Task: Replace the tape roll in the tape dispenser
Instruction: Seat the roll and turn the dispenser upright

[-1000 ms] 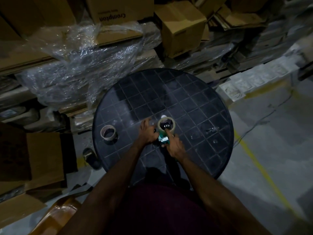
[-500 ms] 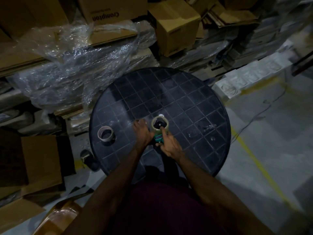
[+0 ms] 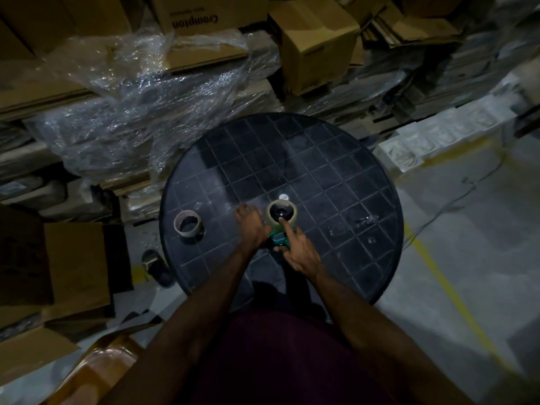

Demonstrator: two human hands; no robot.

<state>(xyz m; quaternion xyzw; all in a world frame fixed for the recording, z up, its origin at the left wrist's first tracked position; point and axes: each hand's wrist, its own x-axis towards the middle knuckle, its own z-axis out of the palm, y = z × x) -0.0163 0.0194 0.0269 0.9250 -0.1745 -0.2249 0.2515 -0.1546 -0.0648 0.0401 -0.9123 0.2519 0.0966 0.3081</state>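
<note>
We're steadying the dispenser (image 3: 277, 238) with both hands here. Our right hand (image 3: 298, 249) is sitting on the green body with the index finger stretched forward, its tip poking into the hub of the roll (image 3: 282, 213), other fingers curled around the frame. Our left hand (image 3: 252, 226) is lying just left of that, touching the dispenser's side; it's too dark to say whether those fingers are gripping anything or just bracing. The roll is right ahead of the right fingertip, looking seated on the spindle. Further left of the left hand, well apart, an emptier-looking ring (image 3: 187, 223) is lying flat on the table (image 3: 336, 176), probably the old core.

What we're worrying about: if the roll isn't pushed fully down, it's going to wobble or pop off once tape gets pulled. Pressing off-centre with one finger could tilt it. And in this light it's easy to load it the wrong way round, sticky side facing wrong.
</note>
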